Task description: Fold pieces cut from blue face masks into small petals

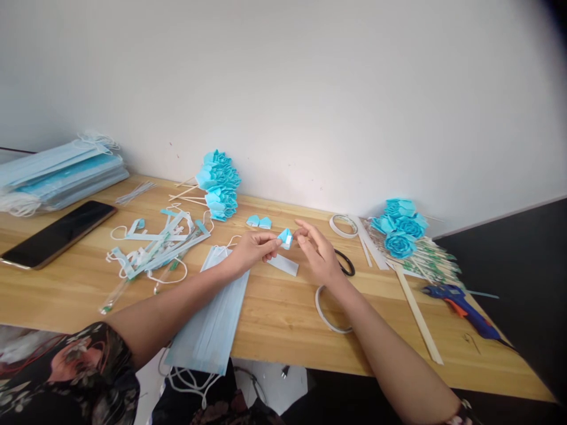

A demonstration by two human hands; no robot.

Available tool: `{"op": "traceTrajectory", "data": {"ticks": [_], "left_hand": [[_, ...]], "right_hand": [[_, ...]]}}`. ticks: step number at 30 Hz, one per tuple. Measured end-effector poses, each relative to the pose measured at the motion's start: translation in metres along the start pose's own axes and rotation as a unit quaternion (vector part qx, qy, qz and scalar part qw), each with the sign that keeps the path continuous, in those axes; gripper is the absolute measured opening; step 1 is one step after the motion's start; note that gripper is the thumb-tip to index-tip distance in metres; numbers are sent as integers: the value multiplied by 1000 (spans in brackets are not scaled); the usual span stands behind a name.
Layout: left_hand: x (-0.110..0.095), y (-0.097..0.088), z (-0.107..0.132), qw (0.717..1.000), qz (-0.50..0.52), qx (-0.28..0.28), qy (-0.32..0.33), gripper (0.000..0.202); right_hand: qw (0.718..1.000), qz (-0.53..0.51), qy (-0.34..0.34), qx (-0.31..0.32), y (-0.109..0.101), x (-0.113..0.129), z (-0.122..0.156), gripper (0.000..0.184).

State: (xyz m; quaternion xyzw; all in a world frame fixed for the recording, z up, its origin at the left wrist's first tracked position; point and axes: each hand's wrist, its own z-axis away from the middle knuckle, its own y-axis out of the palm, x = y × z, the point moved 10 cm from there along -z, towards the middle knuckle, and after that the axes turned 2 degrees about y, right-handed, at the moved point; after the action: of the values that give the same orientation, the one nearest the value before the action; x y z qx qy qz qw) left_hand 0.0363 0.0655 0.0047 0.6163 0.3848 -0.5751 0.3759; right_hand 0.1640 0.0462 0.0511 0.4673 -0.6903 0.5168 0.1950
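Between the thumb and fingers of my left hand (pixel 252 251) is a small folded blue petal (pixel 286 238) with a white patch on its front. My right hand (pixel 319 254) is just to the right of it, fingers apart and apparently holding nothing. Two similar folded petals (pixel 259 222) lie on the table beyond my left hand. Below the hands rests a white strip (pixel 283 267). A black scissors handle (pixel 348 263) shows partly behind my right hand. Blue face masks (pixel 221 319) lie under my left forearm, their loops hanging over the table edge.
Blue flowers on sticks lie in a left bunch (pixel 218 183) and a right bunch (pixel 400 227). Tape rolls (pixel 344 226), a blue glue gun (pixel 460 307) and a wooden stick (pixel 419 316) are at right. Mask scraps (pixel 162 242), a phone (pixel 59 233) and stacked masks (pixel 66 171) are at left.
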Motion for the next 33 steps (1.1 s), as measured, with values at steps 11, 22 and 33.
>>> {"op": "traceTrajectory", "data": {"ticks": [11,22,33], "left_hand": [[-3,1,0,998,-50,-2,26,43],[6,1,-2,999,-50,0,16,28],[3,0,-2,996,-86,-3,16,29]], "right_hand": [[994,-62,70,47,17,-13,3,41],[993,-73,76,54,16,-12,3,39],[994,-76,83,1,7,-18,1,37]]}}
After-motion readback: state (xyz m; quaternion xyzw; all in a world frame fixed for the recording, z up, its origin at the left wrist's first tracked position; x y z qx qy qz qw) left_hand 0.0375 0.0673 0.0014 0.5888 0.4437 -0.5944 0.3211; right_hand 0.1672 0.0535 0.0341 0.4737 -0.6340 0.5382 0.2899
